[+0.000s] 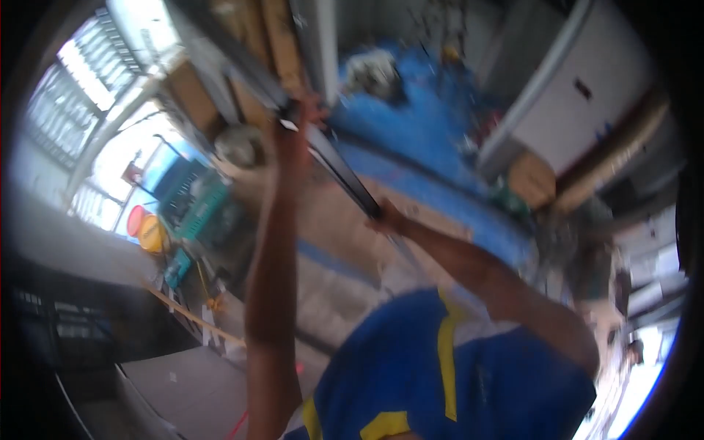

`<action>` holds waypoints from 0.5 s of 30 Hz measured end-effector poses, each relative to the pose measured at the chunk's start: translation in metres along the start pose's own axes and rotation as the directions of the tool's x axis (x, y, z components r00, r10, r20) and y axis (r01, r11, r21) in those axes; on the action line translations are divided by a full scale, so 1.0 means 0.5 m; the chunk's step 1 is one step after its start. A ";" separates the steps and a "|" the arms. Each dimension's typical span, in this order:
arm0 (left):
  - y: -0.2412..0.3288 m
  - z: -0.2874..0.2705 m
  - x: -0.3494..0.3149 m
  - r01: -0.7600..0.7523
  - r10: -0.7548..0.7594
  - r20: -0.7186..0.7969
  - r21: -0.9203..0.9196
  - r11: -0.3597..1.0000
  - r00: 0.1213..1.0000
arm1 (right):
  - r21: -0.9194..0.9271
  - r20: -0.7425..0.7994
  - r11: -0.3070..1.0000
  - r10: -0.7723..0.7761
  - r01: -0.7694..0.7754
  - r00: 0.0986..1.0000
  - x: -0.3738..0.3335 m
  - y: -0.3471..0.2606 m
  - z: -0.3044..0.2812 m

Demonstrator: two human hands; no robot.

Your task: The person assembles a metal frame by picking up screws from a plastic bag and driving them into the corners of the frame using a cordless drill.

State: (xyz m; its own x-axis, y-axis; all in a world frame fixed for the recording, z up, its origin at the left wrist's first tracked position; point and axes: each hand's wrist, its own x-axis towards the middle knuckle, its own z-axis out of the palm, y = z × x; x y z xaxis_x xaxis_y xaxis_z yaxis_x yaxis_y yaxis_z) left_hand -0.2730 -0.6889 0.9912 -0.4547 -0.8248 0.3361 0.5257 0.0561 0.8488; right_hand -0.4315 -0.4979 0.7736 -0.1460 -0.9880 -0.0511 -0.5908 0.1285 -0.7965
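Note:
A long, narrow bar [341,170], dark with pale edges like a metal profile, slants from the upper left down to the middle of the view. My left hand [299,125] is raised, its fingers closed around the bar's upper stretch. Lower down, my right hand [386,218] grips the same bar near its visible lower part. Motion smears the picture, so the finger details and the bar's exact kind are unclear. Beneath the bar lies a brown, board-like surface [330,216].
Blue sheeting [433,110] covers the floor ahead, with a whitish bundle [372,73] on it. To the left are a green crate [202,205] and a yellow round container [152,233]. A large white panel [572,103] leans at the right. Brown boards [268,37] stand upright ahead.

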 end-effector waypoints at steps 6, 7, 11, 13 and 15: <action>0.089 -0.021 -0.067 -0.024 0.105 -0.189 0.387 0.922 0.976 | 0.096 0.006 0.976 -0.199 0.198 0.980 -0.062 0.049 0.023; 0.072 -0.067 -0.049 -0.084 0.194 -0.149 0.540 0.837 0.970 | 0.091 0.087 0.989 -0.128 0.120 0.988 -0.064 0.053 0.004; 0.043 -0.263 0.038 -0.046 0.166 -0.137 0.620 0.783 0.977 | 0.002 0.117 0.999 -0.034 0.034 0.993 -0.051 0.068 -0.066; 0.030 -0.234 0.054 0.026 0.159 -0.269 0.574 0.818 0.950 | 0.030 0.021 0.999 -0.045 0.045 0.999 -0.042 0.075 -0.108; -0.015 -0.154 0.077 0.047 0.158 -0.372 0.487 0.872 0.915 | 0.007 0.015 1.000 0.007 -0.007 1.000 -0.033 0.121 -0.151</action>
State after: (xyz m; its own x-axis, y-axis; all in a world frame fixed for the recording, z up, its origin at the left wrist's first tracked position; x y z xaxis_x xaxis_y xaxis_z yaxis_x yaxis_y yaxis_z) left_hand -0.2388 -0.7645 0.9665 -0.0650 -0.9549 0.2898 0.0865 0.2840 0.9549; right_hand -0.5247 -0.4671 0.7714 -0.1378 -0.9883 -0.0658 -0.5843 0.1347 -0.8002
